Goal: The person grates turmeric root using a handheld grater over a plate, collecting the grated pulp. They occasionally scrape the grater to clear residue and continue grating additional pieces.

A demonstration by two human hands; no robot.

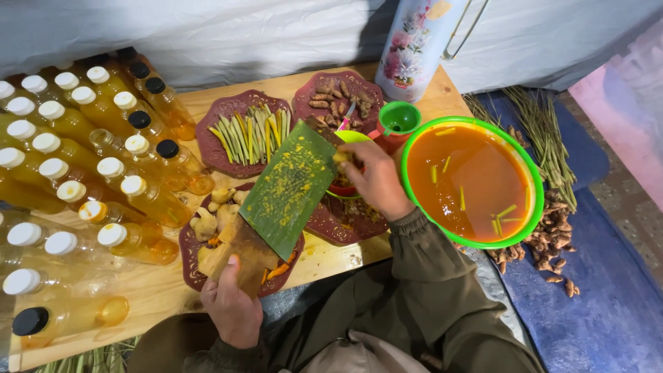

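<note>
Grater: a flat green board (290, 186) speckled with yellow-orange pulp, tilted up from the left hand toward the right hand, over the dark red plates.
Left hand: (231, 304) clenched round the board's worn wooden foot, nearest the body.
Right hand: (376, 181) fingers pinched on a small yellowish root piece (341, 157) at the board's upper edge.
Risk, fingers: the piece looks short; a slip on the rough face could scrape the fingertips.
Risk, board: held only at its foot, so a hard push might twist it and scatter pulp.
Risk, bowl: the green-rimmed bowl (528, 162) of orange liquid sits just right of the right hand; an elbow knock could slop it.
Plates: patterned maroon plate (207, 148) beyond the board, holding green-yellow stalk strips.
Bottles: clear plastic bottles (69, 152), amber-filled, white and black caps, crowded left of the left hand.
Desk: pale wooden desk (166, 290), grainy.
</note>
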